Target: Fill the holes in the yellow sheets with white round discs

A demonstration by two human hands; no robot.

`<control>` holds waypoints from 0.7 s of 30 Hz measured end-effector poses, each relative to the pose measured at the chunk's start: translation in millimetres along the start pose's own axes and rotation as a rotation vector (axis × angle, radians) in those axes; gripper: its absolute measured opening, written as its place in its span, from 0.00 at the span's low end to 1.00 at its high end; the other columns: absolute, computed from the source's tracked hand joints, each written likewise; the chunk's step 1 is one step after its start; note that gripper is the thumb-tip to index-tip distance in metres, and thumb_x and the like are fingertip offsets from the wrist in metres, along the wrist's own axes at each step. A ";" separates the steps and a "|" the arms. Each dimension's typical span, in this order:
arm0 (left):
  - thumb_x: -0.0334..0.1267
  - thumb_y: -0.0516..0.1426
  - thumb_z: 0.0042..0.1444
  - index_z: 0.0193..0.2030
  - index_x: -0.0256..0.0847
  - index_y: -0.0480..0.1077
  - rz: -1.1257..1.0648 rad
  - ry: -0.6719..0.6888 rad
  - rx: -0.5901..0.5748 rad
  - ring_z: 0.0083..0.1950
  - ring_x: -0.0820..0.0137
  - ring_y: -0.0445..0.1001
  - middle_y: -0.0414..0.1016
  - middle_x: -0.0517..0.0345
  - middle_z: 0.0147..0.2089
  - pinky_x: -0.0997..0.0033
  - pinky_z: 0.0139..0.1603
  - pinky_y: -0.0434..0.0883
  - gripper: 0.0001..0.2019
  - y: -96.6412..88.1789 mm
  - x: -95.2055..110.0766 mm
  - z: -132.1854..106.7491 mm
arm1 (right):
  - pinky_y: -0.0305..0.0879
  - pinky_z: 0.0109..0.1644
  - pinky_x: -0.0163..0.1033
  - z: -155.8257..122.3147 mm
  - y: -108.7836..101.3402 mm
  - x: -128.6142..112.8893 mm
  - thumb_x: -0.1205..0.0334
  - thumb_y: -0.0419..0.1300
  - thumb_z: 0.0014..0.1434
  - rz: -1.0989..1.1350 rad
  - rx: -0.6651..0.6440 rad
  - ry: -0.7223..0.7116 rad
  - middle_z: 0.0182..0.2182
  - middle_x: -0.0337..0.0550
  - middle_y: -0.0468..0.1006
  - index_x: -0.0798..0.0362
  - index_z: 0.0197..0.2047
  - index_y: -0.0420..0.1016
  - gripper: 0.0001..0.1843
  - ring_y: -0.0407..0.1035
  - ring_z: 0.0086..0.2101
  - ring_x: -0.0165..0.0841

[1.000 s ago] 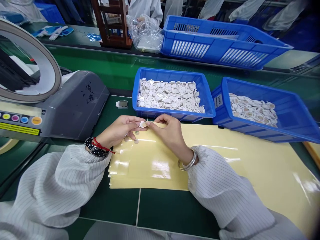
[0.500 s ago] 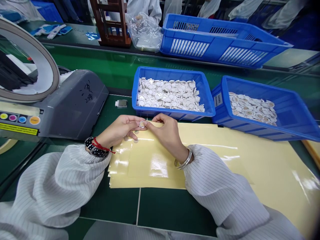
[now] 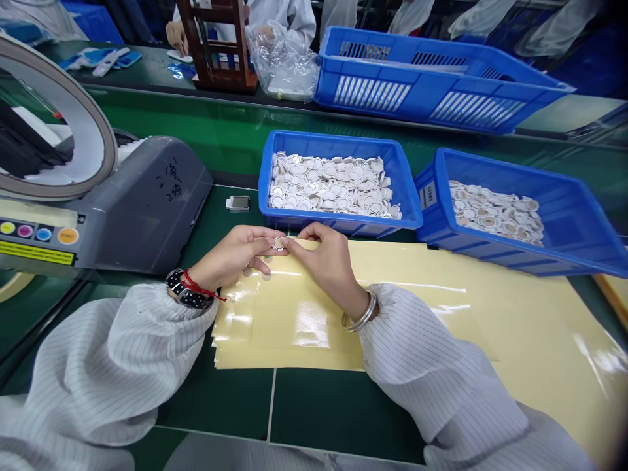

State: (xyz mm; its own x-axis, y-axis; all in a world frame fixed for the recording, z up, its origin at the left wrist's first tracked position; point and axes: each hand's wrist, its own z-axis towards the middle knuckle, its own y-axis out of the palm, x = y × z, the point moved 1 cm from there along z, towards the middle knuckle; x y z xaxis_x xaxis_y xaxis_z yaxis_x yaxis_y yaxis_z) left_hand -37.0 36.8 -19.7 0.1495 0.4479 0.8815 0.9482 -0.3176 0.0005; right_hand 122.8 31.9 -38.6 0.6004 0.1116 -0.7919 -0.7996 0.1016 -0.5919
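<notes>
Between my two hands is a small round white-rimmed disc (image 3: 279,243). My left hand (image 3: 248,250) pinches it from the left, and the thumb and forefinger of my right hand (image 3: 321,255) close on its right edge. Both hands are just above the far left end of the glossy yellow sheets (image 3: 314,320). A few small clear round pieces lie on the sheet under my left fingers. Beyond my hands, a blue bin (image 3: 338,221) holds many similar white discs (image 3: 333,186).
To the right, a second blue bin (image 3: 579,222) has more discs. A grey tape dispenser (image 3: 167,203) stands at the left, a small display module (image 3: 238,203) beside it. Behind are a blue slotted basket (image 3: 441,78), a brown wooden stand (image 3: 220,46) and a co-worker's sleeve (image 3: 294,23).
My hands and the disc stay almost in place. Across the bench, a co-worker's hand has come into view left of the wooden stand.
</notes>
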 end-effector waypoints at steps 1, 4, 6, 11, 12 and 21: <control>0.42 0.61 0.48 0.42 0.36 0.74 -0.004 0.001 -0.001 0.21 0.73 0.73 0.77 0.46 0.37 0.83 0.10 0.50 0.16 0.0 -0.1 0.0 | 0.57 0.32 0.36 -0.1 0.2 0.0 0.50 0.62 0.47 -0.003 0.000 0.001 0.25 0.38 0.73 0.53 0.24 0.67 0.14 0.66 0.30 0.32; 0.41 0.61 0.48 0.42 0.35 0.74 -0.007 0.003 -0.002 0.21 0.73 0.73 0.77 0.46 0.37 0.83 0.10 0.50 0.15 0.2 -0.6 0.0 | 0.58 0.32 0.36 -0.9 1.5 -0.2 0.50 0.62 0.47 -0.020 -0.001 0.000 0.25 0.38 0.73 0.53 0.24 0.67 0.14 0.66 0.29 0.32; 0.39 0.60 0.50 0.42 0.35 0.74 -0.010 0.004 0.002 0.20 0.73 0.73 0.77 0.46 0.37 0.83 0.10 0.50 0.14 0.0 -0.8 0.1 | 0.58 0.32 0.36 -1.8 1.8 -0.5 0.50 0.61 0.49 -0.062 0.005 -0.028 0.26 0.38 0.73 0.52 0.25 0.67 0.15 0.66 0.29 0.32; 0.34 0.57 0.53 0.43 0.33 0.72 -0.091 -0.019 -0.023 0.21 0.73 0.73 0.77 0.43 0.38 0.83 0.12 0.56 0.11 -1.6 2.4 -1.6 | 0.57 0.34 0.37 -4.5 -6.1 -2.9 0.52 0.56 0.55 -0.199 0.075 -0.119 0.29 0.42 0.73 0.52 0.29 0.67 0.13 0.65 0.30 0.33; 0.33 0.57 0.53 0.44 0.33 0.71 -0.116 -0.023 -0.045 0.24 0.72 0.74 0.77 0.42 0.38 0.82 0.14 0.59 0.11 -1.3 4.2 -2.9 | 0.58 0.34 0.37 -5.6 -7.9 -4.0 0.52 0.56 0.56 -0.173 0.073 -0.115 0.29 0.42 0.73 0.53 0.29 0.68 0.12 0.65 0.31 0.33; 0.37 0.56 0.55 0.51 0.35 0.65 -0.192 0.051 -0.171 0.17 0.81 0.64 0.75 0.49 0.34 0.83 0.12 0.50 0.17 0.5 13.6 -11.9 | 0.62 0.34 0.37 0.5 -43.0 -25.8 0.59 0.58 0.54 0.081 0.088 -0.225 0.28 0.40 0.76 0.53 0.29 0.73 0.07 0.69 0.31 0.32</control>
State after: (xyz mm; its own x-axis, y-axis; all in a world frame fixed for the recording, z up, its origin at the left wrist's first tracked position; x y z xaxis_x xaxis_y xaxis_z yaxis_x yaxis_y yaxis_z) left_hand -37.8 32.8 -2.0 -0.0472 0.4719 0.8804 0.8960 -0.3696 0.2461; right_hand 141.7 25.1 7.5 0.5303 0.3394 -0.7769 -0.8468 0.1679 -0.5047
